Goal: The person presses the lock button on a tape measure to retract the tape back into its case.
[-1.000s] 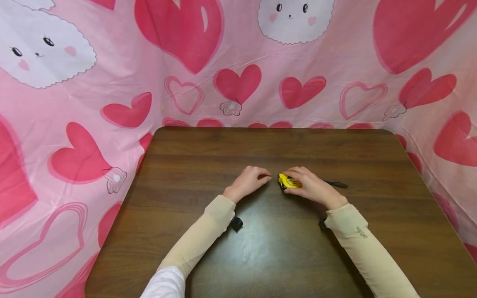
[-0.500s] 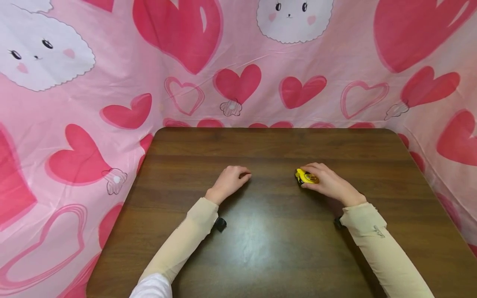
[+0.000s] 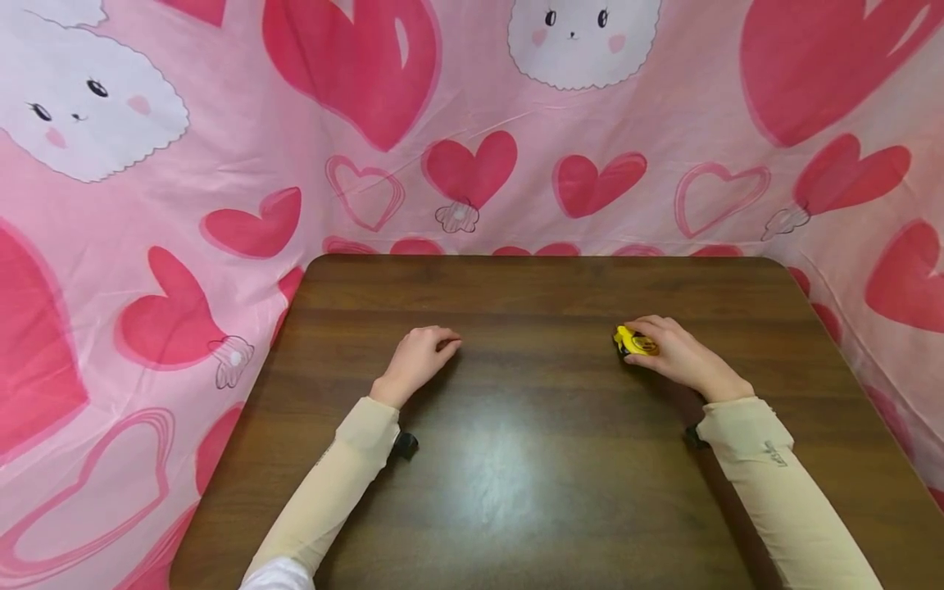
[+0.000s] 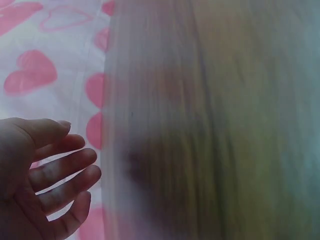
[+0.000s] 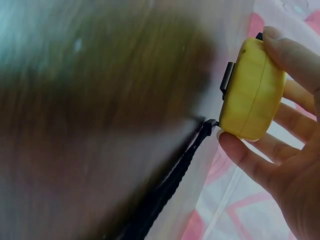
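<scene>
My right hand [image 3: 682, 354] grips a yellow tape measure [image 3: 636, 342] at the right of the table. In the right wrist view, thumb and fingers clasp the tape measure [image 5: 255, 90] by its ends, with a dark clip on one side. A black wrist strap [image 5: 170, 180] trails from its corner; in the head view the hand hides the strap. My left hand [image 3: 419, 356] is left of the middle, apart from the tape measure. The left wrist view shows the left hand [image 4: 45, 175] with loosely bent fingers and nothing between them.
A brown wood-grain table [image 3: 487, 442] with rounded corners lies under both hands. Pink cloth [image 3: 509, 106] with hearts and white faces hangs behind it and along both sides. A small black wrist camera [image 3: 405, 445] sits under the left wrist.
Both hands have moved apart: the left hand to the left, the right hand to the right with the tape measure. The strap, visible right of the hand earlier, is now hidden in the head view.
</scene>
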The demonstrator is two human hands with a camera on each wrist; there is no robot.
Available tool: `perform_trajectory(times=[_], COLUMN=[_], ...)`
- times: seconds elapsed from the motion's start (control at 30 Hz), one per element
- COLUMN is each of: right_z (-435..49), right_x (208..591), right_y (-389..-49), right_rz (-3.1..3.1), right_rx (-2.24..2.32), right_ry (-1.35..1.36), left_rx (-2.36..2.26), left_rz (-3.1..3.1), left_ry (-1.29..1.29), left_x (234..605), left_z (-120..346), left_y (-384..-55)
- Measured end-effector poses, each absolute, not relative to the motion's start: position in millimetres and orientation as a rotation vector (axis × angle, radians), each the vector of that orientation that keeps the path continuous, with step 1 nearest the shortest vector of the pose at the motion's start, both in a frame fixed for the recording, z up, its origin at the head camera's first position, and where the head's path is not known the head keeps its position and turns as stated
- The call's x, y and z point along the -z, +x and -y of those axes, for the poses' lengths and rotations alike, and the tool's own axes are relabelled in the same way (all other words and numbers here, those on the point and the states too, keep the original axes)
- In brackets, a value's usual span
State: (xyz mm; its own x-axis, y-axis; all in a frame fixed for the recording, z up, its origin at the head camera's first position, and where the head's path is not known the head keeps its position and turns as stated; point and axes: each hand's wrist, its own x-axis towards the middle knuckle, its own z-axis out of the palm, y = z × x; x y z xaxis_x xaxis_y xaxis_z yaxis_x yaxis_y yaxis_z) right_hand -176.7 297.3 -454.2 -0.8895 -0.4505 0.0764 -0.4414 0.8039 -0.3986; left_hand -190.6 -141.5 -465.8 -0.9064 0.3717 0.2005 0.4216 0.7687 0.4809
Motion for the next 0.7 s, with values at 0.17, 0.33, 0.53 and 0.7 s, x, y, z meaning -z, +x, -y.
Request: perform_trajectory(times=[0.17, 0.33, 0.53, 0.7], right_z=[-305, -309, -315, -319], right_x=[454, 455, 457, 459], right_y=[-180, -182, -183, -183], right_rz=[-2.969, -2.999, -3.005, -2.996], right_rx=[0.632, 0.639, 0.637, 0.635], right_ry=[-0.716, -0.743, -0.732, -0.717], left_rx=[0.793, 0.813, 0.824, 0.796], left_rz=[2.876, 2.893, 2.917, 2.915], left_ry=[-0.588, -0.529, -0.465, -0.448], left_x=[465, 462, 460, 460], left_z=[159, 173, 186, 194], left_y=[-191, -189, -187, -188])
